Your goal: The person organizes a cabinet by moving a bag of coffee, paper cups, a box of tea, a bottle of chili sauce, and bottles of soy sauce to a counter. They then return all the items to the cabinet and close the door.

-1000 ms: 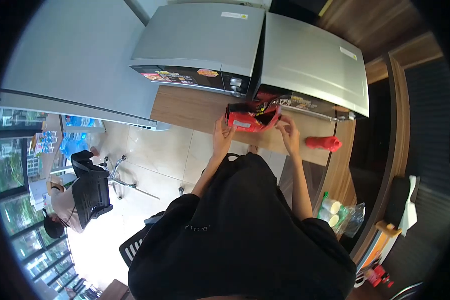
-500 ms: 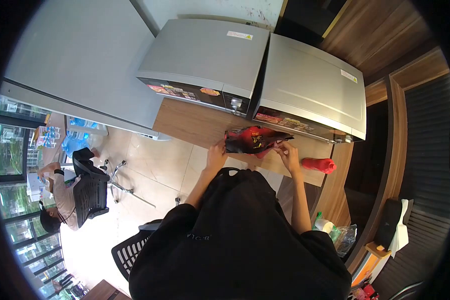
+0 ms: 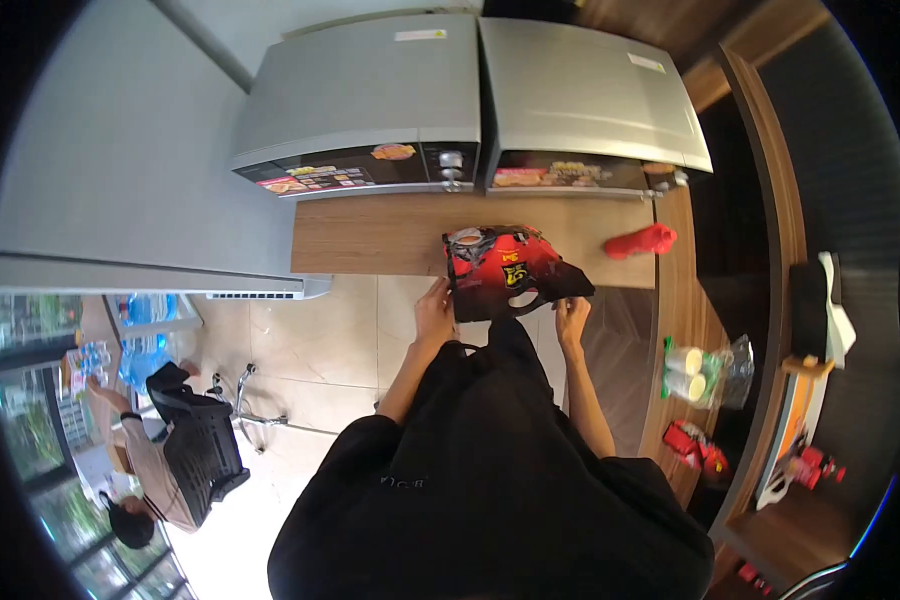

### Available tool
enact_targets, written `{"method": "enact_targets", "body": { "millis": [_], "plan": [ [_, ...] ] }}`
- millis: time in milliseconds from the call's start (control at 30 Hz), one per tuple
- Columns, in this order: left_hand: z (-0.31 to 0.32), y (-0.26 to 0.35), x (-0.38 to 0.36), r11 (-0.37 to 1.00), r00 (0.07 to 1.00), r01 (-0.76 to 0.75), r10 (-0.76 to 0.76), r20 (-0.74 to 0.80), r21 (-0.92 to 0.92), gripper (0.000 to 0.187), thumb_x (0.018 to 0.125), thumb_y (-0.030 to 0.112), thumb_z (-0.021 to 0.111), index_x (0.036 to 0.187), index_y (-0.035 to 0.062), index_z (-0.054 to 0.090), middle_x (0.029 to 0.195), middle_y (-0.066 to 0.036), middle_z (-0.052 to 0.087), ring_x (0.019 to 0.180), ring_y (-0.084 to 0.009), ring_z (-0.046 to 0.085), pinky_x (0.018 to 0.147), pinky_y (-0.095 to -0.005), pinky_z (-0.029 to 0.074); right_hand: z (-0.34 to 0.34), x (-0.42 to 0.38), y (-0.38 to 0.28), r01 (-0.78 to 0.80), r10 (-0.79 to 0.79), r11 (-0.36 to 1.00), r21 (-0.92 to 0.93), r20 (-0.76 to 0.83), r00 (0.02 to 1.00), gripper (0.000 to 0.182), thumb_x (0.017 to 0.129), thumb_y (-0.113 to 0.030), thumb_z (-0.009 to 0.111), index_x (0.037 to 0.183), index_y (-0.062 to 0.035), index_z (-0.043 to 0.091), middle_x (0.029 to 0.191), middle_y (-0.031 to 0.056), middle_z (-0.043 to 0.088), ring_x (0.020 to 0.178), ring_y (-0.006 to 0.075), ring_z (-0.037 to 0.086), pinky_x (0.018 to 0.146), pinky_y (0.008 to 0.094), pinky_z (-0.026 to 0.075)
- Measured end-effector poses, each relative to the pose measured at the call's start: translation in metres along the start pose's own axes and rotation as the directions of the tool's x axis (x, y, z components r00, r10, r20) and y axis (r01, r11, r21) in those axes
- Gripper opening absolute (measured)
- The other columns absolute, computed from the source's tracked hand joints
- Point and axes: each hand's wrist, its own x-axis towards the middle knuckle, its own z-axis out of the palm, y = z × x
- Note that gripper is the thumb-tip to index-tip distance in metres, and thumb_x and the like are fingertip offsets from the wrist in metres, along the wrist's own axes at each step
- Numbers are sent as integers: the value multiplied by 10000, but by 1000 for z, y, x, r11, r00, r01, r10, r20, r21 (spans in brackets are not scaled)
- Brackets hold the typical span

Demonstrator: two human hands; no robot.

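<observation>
Between my two hands is a red and black plastic coffee bag (image 3: 505,272) with yellow lettering and a cut-out handle hole near its lower edge. My left hand (image 3: 435,312) pinches the bag's left edge. At its lower right corner, my right hand (image 3: 572,322) has its fingers closed on the plastic. The bag overlaps the front edge of the wooden counter (image 3: 370,235) in this view. On the counter to the right lies a red packet or pouch (image 3: 641,241), apart from my hands.
Two silver microwaves, a left one (image 3: 365,90) and a right one (image 3: 590,95), stand along the back. Paper cups (image 3: 684,372) in plastic and a red packet (image 3: 695,450) lie on the right-hand shelf. Far left, a person (image 3: 155,470) sits on a black chair (image 3: 205,460).
The bag has tipped so more of its red front and its handle hole show. My right hand has moved down along it. The camera view has shifted, bringing the right-hand shelf further in.
</observation>
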Motion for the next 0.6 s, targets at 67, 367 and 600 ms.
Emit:
{"method": "enact_targets", "body": {
  "millis": [67, 367, 600],
  "plan": [
    [-23, 32, 3, 999, 995, 40, -41, 92, 10, 89, 880, 38, 609, 955, 5, 643, 888, -184, 644, 796, -405, 648, 682, -451, 516, -27, -20, -29, 51, -51, 999, -15, 17, 999, 142, 953, -19, 567, 826, 41, 590, 656, 118, 612, 560, 140, 568, 534, 279, 448],
    [-24, 114, -28, 945, 912, -247, 302, 277, -217, 223, 882, 76, 727, 770, -15, 556, 680, -139, 498, 536, -262, 472, 508, -343, 385, -128, -123, -85, 29, -65, 929, -368, -86, 994, 230, 886, -155, 712, 754, -33, 568, 667, 117, 610, 632, 319, 598, 592, 402, 454],
    [12, 207, -68, 595, 609, -612, 775, 169, -522, 149, 825, 73, 753, 806, 15, 617, 700, -102, 536, 504, -272, 521, 467, -363, 407, -220, -245, -84, -156, 8, 954, -256, -498, 867, 64, 789, -22, 678, 752, -23, 626, 715, 131, 618, 667, 314, 620, 633, 385, 479]
  ]
}}
